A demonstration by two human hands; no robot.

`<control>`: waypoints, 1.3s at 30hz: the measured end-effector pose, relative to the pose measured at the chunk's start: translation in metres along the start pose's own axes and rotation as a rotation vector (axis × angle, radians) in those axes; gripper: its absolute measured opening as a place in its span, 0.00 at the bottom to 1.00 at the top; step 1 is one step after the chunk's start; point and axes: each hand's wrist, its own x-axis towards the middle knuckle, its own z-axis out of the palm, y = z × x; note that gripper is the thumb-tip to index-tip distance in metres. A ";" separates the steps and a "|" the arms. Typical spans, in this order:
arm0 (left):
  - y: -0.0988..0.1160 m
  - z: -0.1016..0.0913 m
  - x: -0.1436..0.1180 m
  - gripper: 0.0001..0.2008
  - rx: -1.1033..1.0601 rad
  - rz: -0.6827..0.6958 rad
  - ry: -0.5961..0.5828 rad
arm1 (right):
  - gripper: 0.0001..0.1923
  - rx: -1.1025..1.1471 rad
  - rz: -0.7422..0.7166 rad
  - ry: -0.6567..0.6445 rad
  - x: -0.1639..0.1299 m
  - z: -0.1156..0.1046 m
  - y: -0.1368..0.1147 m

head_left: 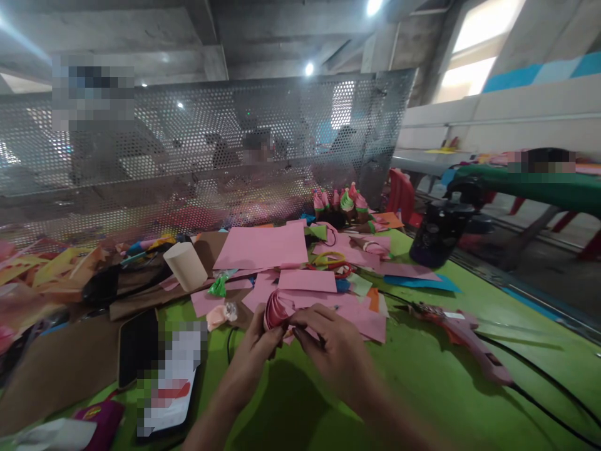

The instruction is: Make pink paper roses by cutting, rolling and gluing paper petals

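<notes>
Both hands meet over the green desk (422, 376), just in front of a spread of pink paper sheets (263, 245). The left hand (256, 351) pinches a pleated pink paper rosette (276, 310) from below, fingers closed on its folds, while the right hand (335, 341) curls over from the other side, fingertips clenched on the same piece at its edge. The rosette already looks gathered into a rounded fan, so the folding seems largely done, though whether its ends are joined cannot be told. At the far edge of the paper pile stands a cluster of finished pink-and-green paper pieces (340, 202) (roughly 5, blurred). A pink glue gun (462, 338) lies to the right on the desk, its cord trailing off, well apart from the hands. A beige paper roll (185, 264) lies to the left, and red-handled scissors (335, 268) rest among the sheets.
</notes>
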 end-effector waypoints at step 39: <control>-0.010 -0.007 0.001 0.26 0.054 0.065 0.047 | 0.19 -0.589 0.939 0.098 -0.093 -0.174 0.100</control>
